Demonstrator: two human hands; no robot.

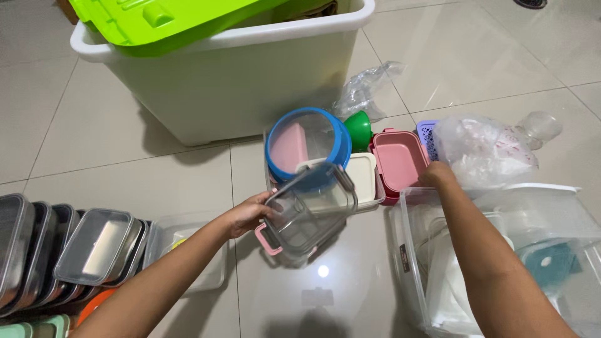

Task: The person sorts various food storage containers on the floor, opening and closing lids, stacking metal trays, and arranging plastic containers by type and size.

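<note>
My left hand grips a clear rectangular food container with pink side clips, held tilted above the tiled floor. My right hand reaches forward over the rim of a large clear plastic bin, its fingers resting at the edge of a pink lunch box; the fingertips are hidden. Behind the held container lie a round blue-rimmed lid and a white rectangular container.
A big white storage tub with a lime green lid stands at the back. Several steel lidded containers line the left. A green funnel, a purple basket and crumpled clear bags lie to the right.
</note>
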